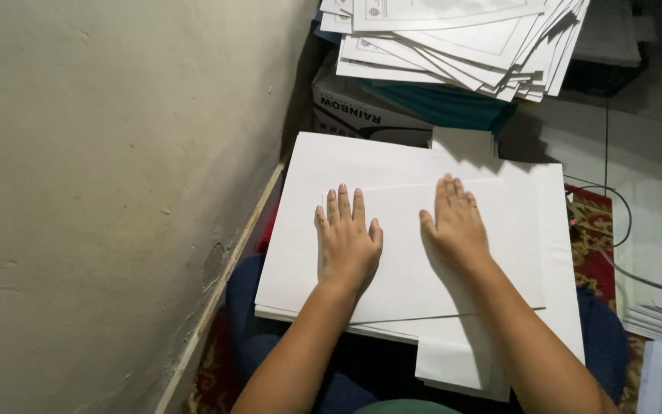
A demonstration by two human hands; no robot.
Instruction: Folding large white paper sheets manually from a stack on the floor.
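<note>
I see my left hand (349,239) and my right hand (457,226) lying flat, palms down and fingers spread a little, on the top white rectangular paper sheet (404,276), gripping nothing. The two hands are apart, a strip of bare sheet between them. That sheet rests on a larger stack of white paper sheets (300,230) that lies across my lap, its edges sticking out past the top sheet on the left, far and right sides. The stack's left edge comes close to the rough beige wall (116,192), so there is little room that way. At the far edge stands a white and black cardboard box (354,115), and above it a fanned pile of printed white forms (453,46) overhangs, crowding the space ahead. To the right a patterned red rug (595,230) shows, crossed by a thin cable (622,207), with more room there.
</note>
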